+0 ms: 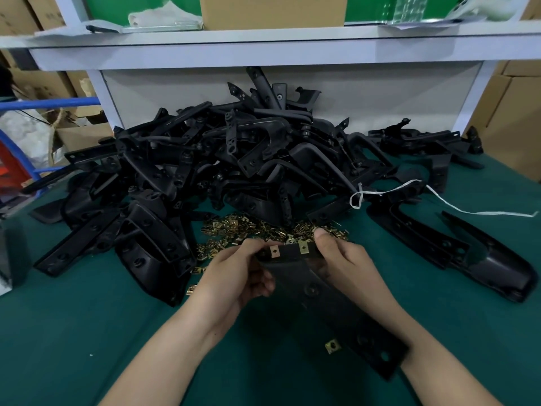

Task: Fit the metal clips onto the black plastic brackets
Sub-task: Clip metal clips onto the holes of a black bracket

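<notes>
Above the table [87, 332], left grip [234, 276] and right grip [348, 259] both pinch the far end of the black bracket [328, 303], where two metal clips [303, 247] sit.

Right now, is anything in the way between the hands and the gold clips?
Nothing visible is in the way. The clip pile lies on the table just past both hands. But the left hand and right hand grip a black bracket.
</notes>
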The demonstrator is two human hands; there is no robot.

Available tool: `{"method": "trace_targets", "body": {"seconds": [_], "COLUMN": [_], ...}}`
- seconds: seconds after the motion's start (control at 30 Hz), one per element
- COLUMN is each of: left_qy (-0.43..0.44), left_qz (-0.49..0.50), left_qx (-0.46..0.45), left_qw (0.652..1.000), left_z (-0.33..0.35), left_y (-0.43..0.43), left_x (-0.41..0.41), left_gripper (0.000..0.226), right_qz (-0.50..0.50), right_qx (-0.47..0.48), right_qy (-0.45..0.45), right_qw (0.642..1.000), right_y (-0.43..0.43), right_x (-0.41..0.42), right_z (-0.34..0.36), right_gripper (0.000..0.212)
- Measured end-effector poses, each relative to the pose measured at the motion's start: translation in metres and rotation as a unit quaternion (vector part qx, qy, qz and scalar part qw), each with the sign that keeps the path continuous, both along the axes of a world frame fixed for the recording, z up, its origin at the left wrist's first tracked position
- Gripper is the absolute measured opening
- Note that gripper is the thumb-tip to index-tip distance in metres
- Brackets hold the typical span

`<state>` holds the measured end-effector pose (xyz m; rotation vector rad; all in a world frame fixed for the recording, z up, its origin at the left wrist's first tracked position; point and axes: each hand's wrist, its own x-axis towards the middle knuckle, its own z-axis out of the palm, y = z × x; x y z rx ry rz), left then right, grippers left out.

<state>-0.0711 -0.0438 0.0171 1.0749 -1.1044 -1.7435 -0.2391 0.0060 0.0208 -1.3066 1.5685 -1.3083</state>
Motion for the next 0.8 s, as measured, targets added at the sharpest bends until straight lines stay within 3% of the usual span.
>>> {"method": "trace_targets", "body": {"seconds": [0.4,0.63,0.8], "left_qy": [0.012,-0.024,-0.028], "left_qz": [0.001,0.036,0.052], "left_qx": [-0.033,-0.188,-0.227], "left_qw": [0.999,0.981,0.972], "left_z": [0.003,0.003,0.0], "left_y": [0.004,0.012,0.015], "left_x": [0.002,-0.001,-0.004], "left_gripper": [0.036,0.037,0.042], "right_qz": [0.018,0.021,0.026], "right_qx": [-0.036,-0.047,-0.049], "right_qy": [-0.036,-0.054,-0.072], "right_qw": [0.999,0.997,0.996], "right_y": [0.005,0.006,0.007], "right_x": [0.001,0.004,0.006], "right_z": [0.0,0.0,0.001], "right_gripper": [0.048,0.049,0.047]}}
